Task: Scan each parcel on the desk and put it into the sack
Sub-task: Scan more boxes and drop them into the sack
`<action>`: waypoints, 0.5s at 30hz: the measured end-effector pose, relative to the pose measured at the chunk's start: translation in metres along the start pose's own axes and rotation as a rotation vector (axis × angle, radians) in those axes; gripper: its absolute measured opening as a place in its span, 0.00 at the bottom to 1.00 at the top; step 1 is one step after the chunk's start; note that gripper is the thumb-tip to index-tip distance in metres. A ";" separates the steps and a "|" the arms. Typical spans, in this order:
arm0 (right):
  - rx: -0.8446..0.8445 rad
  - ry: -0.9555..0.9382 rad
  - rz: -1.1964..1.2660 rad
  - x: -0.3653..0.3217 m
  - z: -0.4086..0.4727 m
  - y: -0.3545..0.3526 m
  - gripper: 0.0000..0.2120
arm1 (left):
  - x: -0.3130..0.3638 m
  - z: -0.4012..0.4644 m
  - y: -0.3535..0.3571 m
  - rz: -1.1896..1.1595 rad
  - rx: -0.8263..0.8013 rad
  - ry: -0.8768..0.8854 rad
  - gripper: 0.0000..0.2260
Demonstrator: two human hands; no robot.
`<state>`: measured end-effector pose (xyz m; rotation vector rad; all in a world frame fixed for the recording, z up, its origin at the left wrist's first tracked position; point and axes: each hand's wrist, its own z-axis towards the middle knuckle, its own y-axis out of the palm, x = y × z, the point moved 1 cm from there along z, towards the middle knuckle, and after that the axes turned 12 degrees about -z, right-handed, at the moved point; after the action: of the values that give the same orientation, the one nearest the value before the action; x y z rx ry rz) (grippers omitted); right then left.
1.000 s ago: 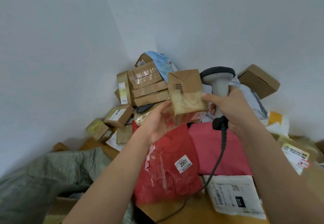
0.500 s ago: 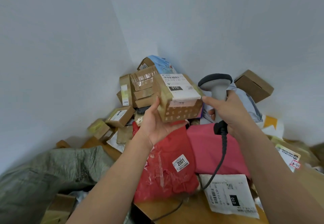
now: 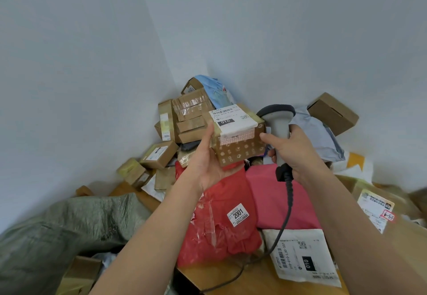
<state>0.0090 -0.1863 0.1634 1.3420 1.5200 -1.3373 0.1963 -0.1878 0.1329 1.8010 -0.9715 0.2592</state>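
parcel (image 3: 238, 139) label "010" (left hand (image 3: 208, 163)) | right hand (image 3: 293, 153): scanner (image 3: 278, 128)

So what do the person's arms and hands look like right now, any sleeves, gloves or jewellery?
Both forearms are bare up to the frame edge: no sleeves show. The left hand and right hand wear no gloves, and no rings, watch or wristband are visible.

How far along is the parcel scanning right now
Done: at least one box already lies in the sack. In hand: the left hand holds a labelled box beside the scanner in the right hand. Left: most of it, including the red bag and the box pile.
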 end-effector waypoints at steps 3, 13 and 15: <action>-0.011 -0.011 -0.066 -0.004 -0.001 -0.005 0.13 | 0.002 -0.001 -0.005 0.039 0.072 0.033 0.29; -0.214 -0.039 -0.068 -0.062 -0.033 -0.025 0.19 | -0.004 0.000 -0.027 0.120 0.261 0.127 0.06; -0.225 -0.075 -0.079 -0.069 -0.042 -0.027 0.22 | -0.005 0.000 -0.030 0.093 0.280 0.131 0.08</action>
<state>0.0038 -0.1611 0.2449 1.0899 1.6324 -1.2091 0.2147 -0.1810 0.1097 1.9647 -0.9627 0.5891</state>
